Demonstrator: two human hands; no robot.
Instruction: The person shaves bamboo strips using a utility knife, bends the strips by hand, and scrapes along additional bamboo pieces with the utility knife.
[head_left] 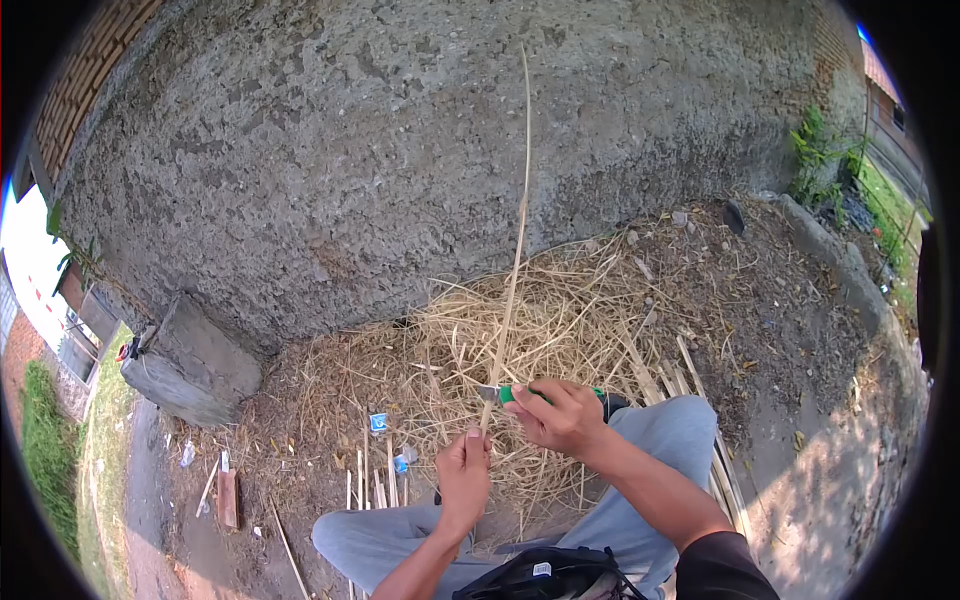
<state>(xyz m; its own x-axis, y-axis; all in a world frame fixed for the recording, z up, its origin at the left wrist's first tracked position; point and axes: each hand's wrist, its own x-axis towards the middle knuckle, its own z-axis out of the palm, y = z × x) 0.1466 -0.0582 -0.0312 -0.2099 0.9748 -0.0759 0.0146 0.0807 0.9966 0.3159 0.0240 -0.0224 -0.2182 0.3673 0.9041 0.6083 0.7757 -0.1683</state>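
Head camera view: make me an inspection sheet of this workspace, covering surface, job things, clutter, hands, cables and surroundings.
Surface: bare ground, partly covered by a heap of pale shavings.
Job's things: long pale strip, pointing toward the wall; green-handled knife, blade at the strip.
Clutter: blue-and-white wrapper and reddish-brown block, left of the heap.
Hands: left hand, fingers around the strip's near end; right hand, fingers around the knife handle.
Cables: uncertain; thin dark lines beside the black bag are unclear.
Surroundings: rough grey wall ahead, green plants right.
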